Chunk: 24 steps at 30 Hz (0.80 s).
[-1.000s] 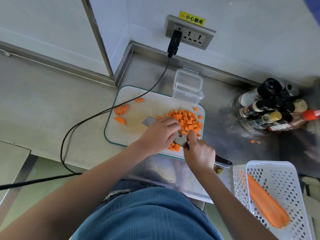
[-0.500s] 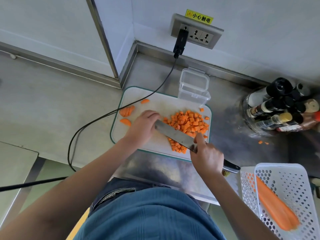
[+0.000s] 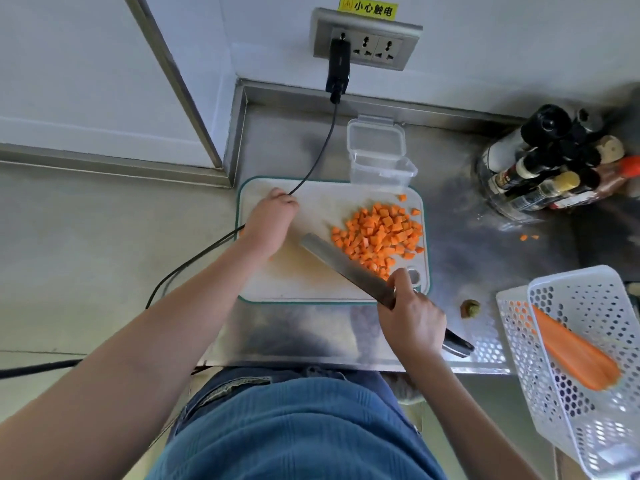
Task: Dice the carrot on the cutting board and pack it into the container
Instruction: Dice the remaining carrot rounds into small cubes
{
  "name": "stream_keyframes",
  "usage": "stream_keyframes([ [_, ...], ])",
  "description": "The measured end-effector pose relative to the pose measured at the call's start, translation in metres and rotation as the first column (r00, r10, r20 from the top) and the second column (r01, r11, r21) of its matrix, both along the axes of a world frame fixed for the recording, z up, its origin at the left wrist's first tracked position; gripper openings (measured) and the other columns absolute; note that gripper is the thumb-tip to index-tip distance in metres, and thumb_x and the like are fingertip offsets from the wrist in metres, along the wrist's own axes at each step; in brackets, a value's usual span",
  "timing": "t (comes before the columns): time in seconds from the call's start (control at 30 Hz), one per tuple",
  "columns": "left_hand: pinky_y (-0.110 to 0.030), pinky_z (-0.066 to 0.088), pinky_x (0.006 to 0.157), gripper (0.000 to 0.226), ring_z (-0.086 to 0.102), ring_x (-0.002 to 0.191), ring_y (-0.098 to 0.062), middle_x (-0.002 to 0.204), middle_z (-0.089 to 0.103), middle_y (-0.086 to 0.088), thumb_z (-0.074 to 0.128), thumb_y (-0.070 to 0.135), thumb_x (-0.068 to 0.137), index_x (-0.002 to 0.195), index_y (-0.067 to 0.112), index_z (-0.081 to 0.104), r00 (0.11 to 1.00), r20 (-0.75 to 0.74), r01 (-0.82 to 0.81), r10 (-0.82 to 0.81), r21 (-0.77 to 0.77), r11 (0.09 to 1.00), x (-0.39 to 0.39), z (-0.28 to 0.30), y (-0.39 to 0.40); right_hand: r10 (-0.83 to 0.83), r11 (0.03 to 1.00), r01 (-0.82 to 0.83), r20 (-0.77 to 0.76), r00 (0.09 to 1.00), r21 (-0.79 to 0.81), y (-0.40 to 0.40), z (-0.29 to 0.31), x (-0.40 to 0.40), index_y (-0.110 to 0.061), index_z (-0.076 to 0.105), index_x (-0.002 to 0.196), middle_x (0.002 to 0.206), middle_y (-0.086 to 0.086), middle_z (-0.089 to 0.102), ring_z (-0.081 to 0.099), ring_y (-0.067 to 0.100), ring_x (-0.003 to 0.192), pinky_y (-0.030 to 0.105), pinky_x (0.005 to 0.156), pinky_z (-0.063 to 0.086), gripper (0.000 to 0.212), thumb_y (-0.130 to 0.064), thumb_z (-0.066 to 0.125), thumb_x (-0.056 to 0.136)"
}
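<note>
1. The cutting board [image 3: 311, 285] lies on the steel counter [image 3: 284, 140], its near edge close to the counter's near edge and its far right corner touching the clear container [image 3: 381, 164].
2. The container stands open just beyond the board's far edge, its lid [image 3: 375, 136] hinged back toward the wall; nothing orange shows inside it.
3. The diced carrot [image 3: 379, 233] sits in a loose heap on the right half of the board, reaching almost to the right edge; a few cubes lie apart near the far right corner.
4. The right hand [image 3: 410, 320] is wrapped around the knife [image 3: 349, 268] at the handle, forefinger up against the blade; the blade lies slantwise along the near-left side of the heap.
5. The left hand [image 3: 272, 223] is over the board's far left part, fingers curled downward; whether they grip anything under them cannot be told.
6. A black cable [image 3: 322, 147] runs from the wall socket [image 3: 367, 39] across the board's far left corner, passing under the left hand.
7. The middle and near-left of the board are bare.
8. On the right, a white basket [image 3: 588, 306] holds a peeled carrot piece [image 3: 575, 351] and overhangs the counter's near edge; bottles [image 3: 554, 168] stand at the far right.
</note>
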<state>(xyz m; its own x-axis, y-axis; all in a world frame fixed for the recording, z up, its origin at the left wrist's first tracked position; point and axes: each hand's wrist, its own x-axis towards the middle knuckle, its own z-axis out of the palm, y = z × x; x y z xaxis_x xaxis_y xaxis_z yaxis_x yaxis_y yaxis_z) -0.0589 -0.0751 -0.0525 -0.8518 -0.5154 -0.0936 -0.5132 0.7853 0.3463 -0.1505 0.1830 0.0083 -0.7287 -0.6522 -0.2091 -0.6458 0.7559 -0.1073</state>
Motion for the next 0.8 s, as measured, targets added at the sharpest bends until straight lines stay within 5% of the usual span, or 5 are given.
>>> stream_keyframes([
  [0.13, -0.041, 0.046, 0.076, 0.038, 0.049, 0.101, -0.032, 0.096, 0.064, -0.014, 0.048, -0.018, 0.072, 0.098, 0.003, 0.065, 0.995, -0.09, -0.041, 0.044, 0.043, 0.998, 0.003, 0.0, -0.009, -0.071, 0.997, 0.069, 0.062, 0.996, 0.027, -0.002, 0.003, 0.014, -0.016, 0.044, 0.109, 0.074, 0.006, 0.064, 0.061, 0.033, 0.069, 0.03, 0.056, 0.033, 0.027, -0.027, 0.055, 0.086],
  [0.33, -0.027, 0.044, 0.066, 0.038, 0.053, 0.079, -0.026, 0.112, 0.061, -0.01, 0.04, -0.012, 0.081, 0.104, 0.003, 0.066, 0.974, -0.165, -0.116, 0.154, 0.22, 0.969, 0.015, 0.018, -0.02, -0.144, 0.989, 0.146, 0.086, 0.986, -0.026, -0.008, -0.002, 0.027, -0.017, 0.047, 0.104, 0.063, 0.005, 0.058, 0.058, 0.031, 0.06, 0.03, 0.054, 0.038, 0.023, -0.025, 0.056, 0.084],
  [0.47, -0.025, 0.047, 0.081, 0.044, 0.058, 0.091, -0.022, 0.112, 0.064, -0.007, 0.043, -0.011, 0.079, 0.11, 0.007, 0.067, 0.935, -0.314, -0.103, 0.164, 0.202, 0.974, 0.052, 0.026, -0.005, -0.174, 0.982, 0.18, 0.092, 0.98, -0.058, -0.016, -0.005, 0.033, -0.018, 0.044, 0.101, 0.057, 0.001, 0.051, 0.049, 0.028, 0.053, 0.029, 0.053, 0.036, 0.019, -0.021, 0.053, 0.085],
  [0.6, -0.035, 0.049, 0.077, 0.028, 0.057, 0.091, -0.03, 0.096, 0.064, -0.008, 0.063, 0.007, 0.078, 0.106, 0.005, 0.068, 0.949, -0.283, -0.117, 0.137, 0.088, 0.989, 0.091, 0.02, 0.005, -0.227, 0.963, 0.241, 0.122, 0.966, -0.117, -0.022, -0.007, 0.036, -0.019, 0.044, 0.1, 0.055, 0.003, 0.053, 0.055, 0.031, 0.054, 0.032, 0.054, 0.043, 0.021, -0.018, 0.054, 0.081],
  [0.8, -0.04, 0.053, 0.078, 0.027, 0.058, 0.089, -0.03, 0.099, 0.055, -0.009, 0.08, 0.01, 0.069, 0.094, 0.007, 0.07, 0.99, -0.134, 0.046, -0.035, 0.082, 0.996, 0.101, -0.001, 0.011, -0.26, 0.95, 0.28, 0.148, 0.954, -0.139, -0.025, -0.009, 0.04, -0.023, 0.041, 0.097, 0.058, 0.002, 0.058, 0.056, 0.031, 0.056, 0.034, 0.057, 0.047, 0.018, -0.019, 0.052, 0.084],
])
